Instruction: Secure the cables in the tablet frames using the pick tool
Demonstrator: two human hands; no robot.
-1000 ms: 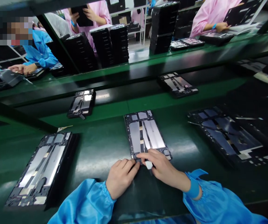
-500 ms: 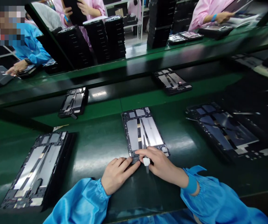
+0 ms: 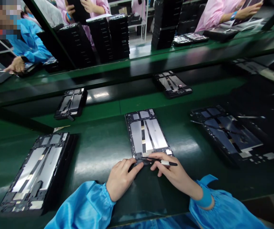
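Observation:
A black tablet frame [image 3: 146, 135] with silver panels and dark strips lies flat on the green belt [image 3: 98, 152], directly in front of me. My left hand [image 3: 123, 179] presses its fingertips on the frame's lower edge. My right hand [image 3: 172, 170] is shut on a slim black pick with a white grip [image 3: 165, 163]. The pick lies almost level along that lower edge, its tip pointing left over the frame. The fingers hide part of the edge.
Similar frames lie to the left [image 3: 36, 171] and right [image 3: 226, 133] on the belt. A raised shelf carries further frames [image 3: 71, 103]. Beyond it stand tall black stacks [image 3: 119, 36], with a sleeved co-worker's hand [image 3: 16, 65] at far left.
The pick has swung from pointing down into the frame to lying nearly level along its lower edge. My right hand has turned with it, and the view has shifted slightly.

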